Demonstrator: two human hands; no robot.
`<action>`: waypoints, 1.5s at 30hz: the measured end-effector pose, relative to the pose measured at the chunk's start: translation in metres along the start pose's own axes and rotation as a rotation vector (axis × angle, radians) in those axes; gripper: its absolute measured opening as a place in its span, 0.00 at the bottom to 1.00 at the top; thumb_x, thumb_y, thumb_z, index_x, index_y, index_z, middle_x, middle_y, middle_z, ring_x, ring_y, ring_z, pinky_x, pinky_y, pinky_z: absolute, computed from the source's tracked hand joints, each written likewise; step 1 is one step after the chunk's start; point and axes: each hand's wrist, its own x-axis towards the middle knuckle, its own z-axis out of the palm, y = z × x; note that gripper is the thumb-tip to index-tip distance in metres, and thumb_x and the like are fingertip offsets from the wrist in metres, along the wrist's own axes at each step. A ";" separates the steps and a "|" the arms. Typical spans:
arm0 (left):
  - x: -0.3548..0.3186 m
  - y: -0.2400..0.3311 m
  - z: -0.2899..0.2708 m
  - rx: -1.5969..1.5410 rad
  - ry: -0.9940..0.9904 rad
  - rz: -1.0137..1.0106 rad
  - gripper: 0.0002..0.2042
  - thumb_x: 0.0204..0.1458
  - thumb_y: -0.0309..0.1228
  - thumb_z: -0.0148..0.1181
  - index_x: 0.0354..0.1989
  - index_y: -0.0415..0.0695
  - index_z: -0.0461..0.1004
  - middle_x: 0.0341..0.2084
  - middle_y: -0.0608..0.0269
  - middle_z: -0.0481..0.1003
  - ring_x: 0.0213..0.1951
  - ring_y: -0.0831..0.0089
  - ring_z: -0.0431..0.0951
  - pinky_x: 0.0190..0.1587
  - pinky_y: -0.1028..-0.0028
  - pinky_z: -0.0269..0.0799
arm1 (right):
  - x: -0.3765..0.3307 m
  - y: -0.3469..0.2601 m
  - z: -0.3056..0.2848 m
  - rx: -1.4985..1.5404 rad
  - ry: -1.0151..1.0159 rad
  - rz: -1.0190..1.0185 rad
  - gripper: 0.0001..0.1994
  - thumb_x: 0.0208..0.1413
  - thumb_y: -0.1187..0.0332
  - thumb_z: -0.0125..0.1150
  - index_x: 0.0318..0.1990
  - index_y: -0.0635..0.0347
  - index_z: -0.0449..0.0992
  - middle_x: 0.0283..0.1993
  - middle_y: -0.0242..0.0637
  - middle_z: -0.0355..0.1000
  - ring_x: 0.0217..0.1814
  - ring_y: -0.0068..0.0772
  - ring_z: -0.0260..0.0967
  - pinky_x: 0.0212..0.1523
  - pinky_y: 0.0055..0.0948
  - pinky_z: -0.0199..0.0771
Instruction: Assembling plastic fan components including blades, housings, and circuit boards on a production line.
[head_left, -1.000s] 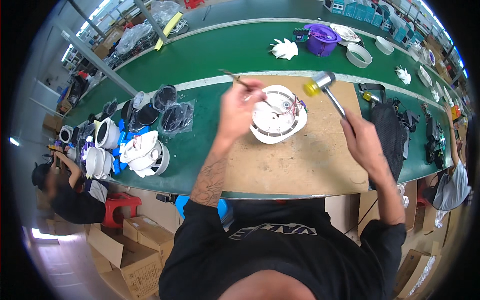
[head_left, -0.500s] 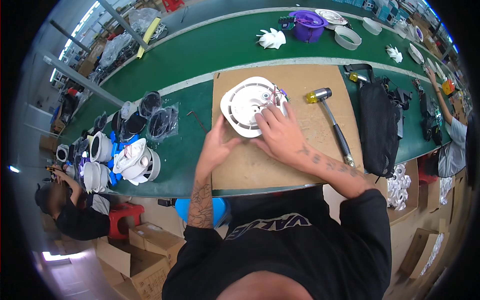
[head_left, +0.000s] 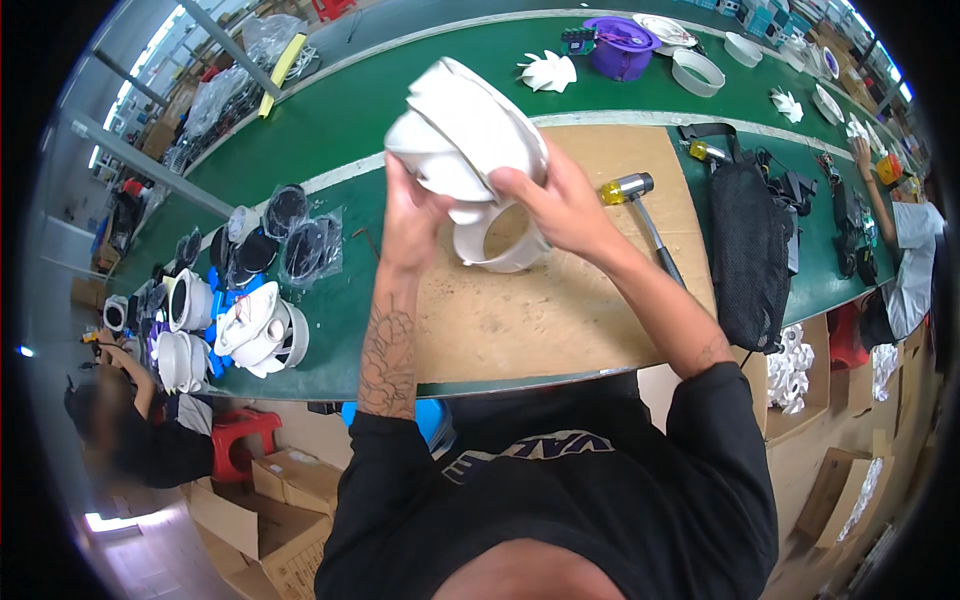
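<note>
Above the cardboard sheet [head_left: 520,335], I hold a white fan housing [head_left: 490,125] tilted up, with white fan blades [head_left: 425,155] showing on its side toward me. My left hand [head_left: 412,225] grips its lower left edge. My right hand [head_left: 565,205] clasps its right side, the thumb lying across the front. Just below it a white ring [head_left: 525,252] stands on the cardboard, partly covered by the housing and my right hand. A hammer [head_left: 628,188] with a yellow and a dark face lies right of my hands, touched by neither.
Left on the green bench are white fan housings [head_left: 260,330] and bagged round black parts [head_left: 312,245]. A black mesh bag [head_left: 745,260] lies on the right. Beyond, the green belt carries a purple housing [head_left: 620,55] and a white fan blade [head_left: 547,72]. Co-workers sit at both sides.
The housing has risen off the cardboard and tipped, so its blades now show instead of its wired flat face. The white ring has come into sight beneath it. Both hands moved up with the housing.
</note>
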 end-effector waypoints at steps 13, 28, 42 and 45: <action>0.186 0.033 -0.099 0.095 0.355 -0.030 0.26 0.51 0.35 0.62 0.56 0.44 0.60 0.49 0.56 0.67 0.54 0.57 0.69 0.51 0.47 0.70 | 0.245 0.088 0.016 -0.142 0.042 -0.170 0.26 0.53 0.50 0.63 0.45 0.69 0.74 0.39 0.49 0.75 0.41 0.41 0.75 0.42 0.36 0.73; 0.228 -0.083 -0.236 1.717 0.270 -0.379 0.60 0.33 0.54 0.71 0.72 0.46 0.40 0.60 0.26 0.53 0.62 0.35 0.53 0.65 0.51 0.51 | 0.332 0.222 -0.063 -1.361 -0.054 0.012 0.23 0.57 0.52 0.59 0.53 0.60 0.71 0.55 0.46 0.69 0.62 0.46 0.63 0.62 0.68 0.50; 0.223 -0.097 -0.183 1.832 0.196 -0.302 0.54 0.40 0.58 0.69 0.72 0.50 0.44 0.69 0.37 0.45 0.71 0.42 0.42 0.63 0.33 0.43 | 0.290 0.199 -0.092 -1.450 -0.309 -0.150 0.22 0.56 0.51 0.58 0.50 0.58 0.75 0.52 0.44 0.71 0.62 0.48 0.64 0.62 0.64 0.55; 0.216 -0.088 -0.185 1.788 0.184 -0.127 0.48 0.45 0.55 0.67 0.71 0.48 0.47 0.67 0.38 0.51 0.70 0.42 0.46 0.63 0.36 0.48 | 0.271 0.178 -0.089 -1.466 -0.413 -0.184 0.22 0.54 0.53 0.61 0.51 0.57 0.76 0.55 0.46 0.70 0.61 0.50 0.65 0.61 0.57 0.61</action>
